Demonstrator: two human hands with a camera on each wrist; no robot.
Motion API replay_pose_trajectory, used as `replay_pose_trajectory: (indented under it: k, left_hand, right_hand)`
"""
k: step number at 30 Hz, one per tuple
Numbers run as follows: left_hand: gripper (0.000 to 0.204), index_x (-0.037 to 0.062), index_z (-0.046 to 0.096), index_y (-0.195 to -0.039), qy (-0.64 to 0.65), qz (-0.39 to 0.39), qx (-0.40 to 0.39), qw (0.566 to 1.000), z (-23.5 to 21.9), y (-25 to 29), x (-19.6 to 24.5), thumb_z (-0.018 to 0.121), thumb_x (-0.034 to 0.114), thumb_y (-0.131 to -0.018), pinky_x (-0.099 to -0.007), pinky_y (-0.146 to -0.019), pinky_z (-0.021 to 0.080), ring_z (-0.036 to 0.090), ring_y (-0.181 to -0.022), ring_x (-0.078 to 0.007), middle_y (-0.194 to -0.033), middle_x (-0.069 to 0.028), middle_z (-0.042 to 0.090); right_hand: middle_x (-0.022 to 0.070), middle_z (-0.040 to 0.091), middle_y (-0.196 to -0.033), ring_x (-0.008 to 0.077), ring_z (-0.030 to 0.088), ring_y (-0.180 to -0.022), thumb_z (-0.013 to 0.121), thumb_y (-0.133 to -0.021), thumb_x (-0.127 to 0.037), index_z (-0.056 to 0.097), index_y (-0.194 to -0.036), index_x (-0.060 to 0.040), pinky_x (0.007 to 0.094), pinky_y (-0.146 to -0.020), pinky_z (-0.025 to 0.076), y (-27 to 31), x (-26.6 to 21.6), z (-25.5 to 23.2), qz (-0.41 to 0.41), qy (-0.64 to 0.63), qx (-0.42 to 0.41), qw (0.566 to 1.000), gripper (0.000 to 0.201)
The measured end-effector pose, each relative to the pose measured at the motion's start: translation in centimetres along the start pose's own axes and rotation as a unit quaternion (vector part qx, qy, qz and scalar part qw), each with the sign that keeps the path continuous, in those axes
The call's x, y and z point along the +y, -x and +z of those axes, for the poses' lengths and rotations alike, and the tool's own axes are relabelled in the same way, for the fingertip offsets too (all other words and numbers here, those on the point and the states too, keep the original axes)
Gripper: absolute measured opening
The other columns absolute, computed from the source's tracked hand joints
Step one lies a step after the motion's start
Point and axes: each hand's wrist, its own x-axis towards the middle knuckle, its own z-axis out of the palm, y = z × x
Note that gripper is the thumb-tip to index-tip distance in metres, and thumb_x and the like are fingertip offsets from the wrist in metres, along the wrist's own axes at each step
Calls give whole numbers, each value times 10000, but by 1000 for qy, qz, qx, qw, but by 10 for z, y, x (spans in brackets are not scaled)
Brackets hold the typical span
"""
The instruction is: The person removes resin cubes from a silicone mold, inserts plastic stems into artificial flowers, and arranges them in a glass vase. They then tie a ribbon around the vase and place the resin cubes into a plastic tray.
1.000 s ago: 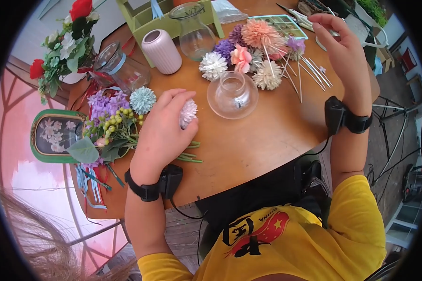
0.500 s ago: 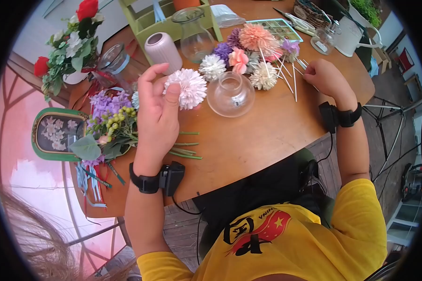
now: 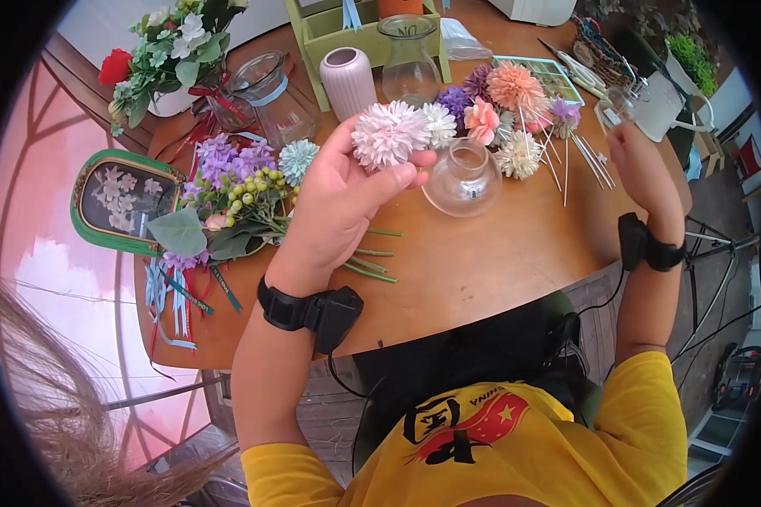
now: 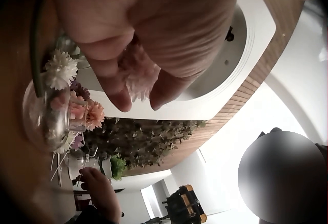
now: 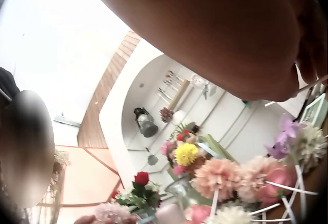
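Observation:
In the head view my left hand [image 3: 334, 203] holds up a pale pink pompom-like flower head [image 3: 389, 135] between thumb and fingers, over the table. The flower overlaps a white flower head behind it in this view. Just to its right stands a small round clear glass vase [image 3: 462, 182]. My right hand [image 3: 645, 173] is raised at the table's right side, its fingers curled. From the right wrist, a thin white stick [image 5: 310, 87] shows pinched at the fingertips. The left wrist view shows the pink petals [image 4: 139, 75] between thumb and finger.
Loose flower heads [image 3: 516, 84] and white sticks [image 3: 596, 165] lie beyond the glass vase. A pink ribbed vase [image 3: 347, 84] and a glass vase [image 3: 410, 63] stand behind. At left lie purple flowers with green berries [image 3: 244, 193] and a green-framed picture [image 3: 127, 198].
My left hand has lifted the pink flower head off the table and turned it upward. The right hand dipped to the white sticks, then rose with one. The head view has shifted.

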Motion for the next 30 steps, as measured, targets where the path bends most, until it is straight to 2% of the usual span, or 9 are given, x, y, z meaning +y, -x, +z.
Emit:
replay_pose_trajectory:
  k: [2,4,7,11,13,17,21,24,30]
  left_hand:
    - [468,-15,448,-1429,8,-10,1,1000,0,0,0,617,44,-997,-380,-970,576,665,-1188,-247,-1326,-153,626]
    - [436,-17,470,-1412,38,-21,3,999,-2,0,-1,616,88,-1015,-372,-942,587,677,-1169,-249,-1321,-154,634]
    - [389,-20,516,-1377,66,-51,-1,997,-10,-1,-2,597,170,-1047,-355,-884,603,697,-1128,-248,-1288,-149,657]
    - [387,-39,561,-1319,60,-78,19,995,-12,-1,-3,505,275,-1098,-299,-738,610,723,-994,-229,-1178,-135,686]
    - [385,-35,582,-1296,46,-65,26,996,-16,-2,-7,506,289,-1101,-295,-736,598,713,-970,-208,-1157,-124,694]
    - [375,-26,608,-1271,54,-48,53,996,-9,-3,-12,509,294,-1103,-303,-790,590,694,-963,-181,-1141,-108,699]
    - [364,-20,579,-1314,46,-44,55,996,-6,-3,-11,514,268,-1100,-320,-864,589,683,-1038,-177,-1198,-106,684]
    - [361,-10,549,-1351,33,-34,59,997,-1,-3,-10,528,243,-1094,-327,-885,590,674,-1076,-175,-1251,-106,667]
    - [376,15,515,-1394,15,-28,50,998,-4,-3,-11,551,225,-1083,-335,-918,590,663,-1122,-170,-1305,-101,646]
  right_hand:
    - [127,632,-874,239,622,-810,561,-1027,-181,584,-1034,12,355,-756,504,0,-32,-16,12,-75,1,997,195]
    - [38,586,-884,115,571,-814,570,-1049,-158,568,-1064,-8,270,-761,476,0,-65,-24,7,-144,-14,989,151]
    - [-2,588,-918,73,567,-833,590,-1028,-88,574,-1049,-21,229,-748,464,-1,-99,-12,-169,-246,-50,953,72]
    - [1,623,-868,68,587,-791,663,-963,-68,624,-1065,-26,238,-696,476,4,-142,-3,-281,-384,-119,871,117]
    - [-15,623,-866,52,580,-781,683,-949,-77,638,-1069,-35,224,-682,466,6,-148,11,-312,-436,-124,835,134]
    - [-9,621,-802,71,576,-708,710,-919,-114,694,-1074,-47,235,-633,465,7,-150,35,-299,-446,-121,835,170]
    - [15,631,-793,110,583,-682,701,-876,-90,725,-1025,-41,261,-622,468,7,-150,48,-289,-448,-75,843,158]
    - [23,632,-790,124,586,-681,692,-857,-72,728,-1011,-40,268,-621,470,5,-149,51,-324,-410,-9,852,161]
    - [40,630,-787,142,578,-671,689,-849,-67,726,-985,-42,288,-607,465,7,-151,54,-354,-396,4,847,143]
